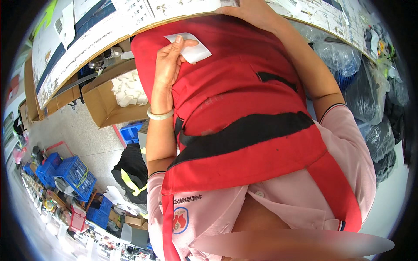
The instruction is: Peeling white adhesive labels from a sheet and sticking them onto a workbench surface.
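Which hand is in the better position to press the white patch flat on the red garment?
Probably the left hand: its fingers already hold the white patch against the red garment. The right hand rests on the garment's far edge, away from the patch.

A white rectangular label [189, 48] is pressed flat against a red garment [235, 100]; the garment, crossed by black bands, is draped from the table edge.
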A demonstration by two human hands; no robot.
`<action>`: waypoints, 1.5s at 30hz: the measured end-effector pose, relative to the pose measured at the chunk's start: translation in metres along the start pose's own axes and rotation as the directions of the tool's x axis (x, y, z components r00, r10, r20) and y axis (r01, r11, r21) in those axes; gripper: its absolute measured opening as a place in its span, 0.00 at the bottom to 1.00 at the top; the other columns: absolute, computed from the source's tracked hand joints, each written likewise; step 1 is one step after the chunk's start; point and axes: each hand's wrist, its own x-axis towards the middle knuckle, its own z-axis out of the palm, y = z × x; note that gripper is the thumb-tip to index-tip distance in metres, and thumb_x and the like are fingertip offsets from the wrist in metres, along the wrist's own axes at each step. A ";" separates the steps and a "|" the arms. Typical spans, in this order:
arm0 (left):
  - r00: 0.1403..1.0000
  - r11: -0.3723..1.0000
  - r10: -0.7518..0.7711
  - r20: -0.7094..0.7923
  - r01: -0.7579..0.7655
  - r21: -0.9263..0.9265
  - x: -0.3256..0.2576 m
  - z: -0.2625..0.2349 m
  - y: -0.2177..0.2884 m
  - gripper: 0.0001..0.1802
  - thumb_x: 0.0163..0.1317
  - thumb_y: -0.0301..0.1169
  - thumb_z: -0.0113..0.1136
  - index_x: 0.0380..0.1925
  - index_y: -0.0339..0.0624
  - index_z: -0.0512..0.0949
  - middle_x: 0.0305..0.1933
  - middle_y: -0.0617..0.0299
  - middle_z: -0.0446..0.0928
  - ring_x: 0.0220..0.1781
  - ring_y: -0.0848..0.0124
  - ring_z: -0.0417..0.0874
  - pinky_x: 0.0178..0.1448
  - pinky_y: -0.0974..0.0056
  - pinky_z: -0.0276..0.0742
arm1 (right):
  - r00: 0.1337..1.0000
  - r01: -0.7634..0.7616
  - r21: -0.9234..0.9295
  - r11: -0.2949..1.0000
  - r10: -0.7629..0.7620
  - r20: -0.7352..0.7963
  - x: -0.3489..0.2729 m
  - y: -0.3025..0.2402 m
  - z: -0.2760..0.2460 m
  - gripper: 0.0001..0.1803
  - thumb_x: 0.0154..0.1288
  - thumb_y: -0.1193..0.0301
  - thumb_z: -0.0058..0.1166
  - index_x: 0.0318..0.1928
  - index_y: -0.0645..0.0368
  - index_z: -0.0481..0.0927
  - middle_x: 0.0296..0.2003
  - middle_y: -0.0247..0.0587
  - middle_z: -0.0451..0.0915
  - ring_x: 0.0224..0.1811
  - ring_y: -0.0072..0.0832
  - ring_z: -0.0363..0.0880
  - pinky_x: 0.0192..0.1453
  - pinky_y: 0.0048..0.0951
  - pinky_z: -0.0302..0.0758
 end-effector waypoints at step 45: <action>1.000 1.000 -0.017 -0.002 0.017 -0.016 0.001 0.001 0.000 0.21 0.72 0.38 0.52 0.41 0.27 0.81 0.35 0.55 0.82 0.31 0.75 0.81 0.38 0.73 0.78 | 0.887 -0.429 0.548 0.718 0.449 0.105 0.020 0.001 0.026 0.11 0.65 0.72 0.57 0.35 0.72 0.80 0.26 0.47 0.82 0.21 0.29 0.81 0.23 0.24 0.79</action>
